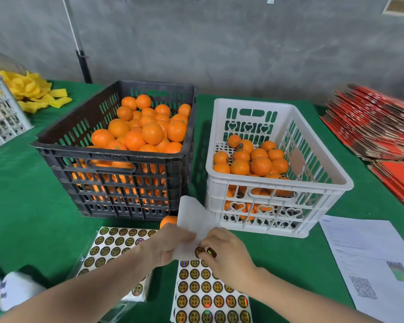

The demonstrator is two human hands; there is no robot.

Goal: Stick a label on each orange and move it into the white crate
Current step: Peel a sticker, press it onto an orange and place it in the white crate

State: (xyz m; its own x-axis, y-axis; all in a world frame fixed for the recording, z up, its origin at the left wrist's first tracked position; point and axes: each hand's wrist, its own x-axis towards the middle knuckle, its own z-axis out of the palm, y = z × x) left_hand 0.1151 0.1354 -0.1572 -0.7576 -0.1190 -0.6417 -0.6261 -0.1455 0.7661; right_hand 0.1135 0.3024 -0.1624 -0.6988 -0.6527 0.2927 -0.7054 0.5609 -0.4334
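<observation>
Foil label (212,252): thin, floppy, tacky; probably best lifted by its edge. Fingers of right hand (228,255) pinch it; left hand (170,245) fingers clamp sheet backing (191,217). Orange (168,220) sits on desk (33,206), just beside black crate (117,159).

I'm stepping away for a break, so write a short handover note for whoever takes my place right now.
Left hand holds the backing sheet; right hand pinches a label at its lower edge.
One loose orange sits on the table behind the sheet.
Black crate: heaped with oranges to do.
White crate: partly filled, some labels showing.
Left: peel, stick, move that orange, then the rest.
</observation>
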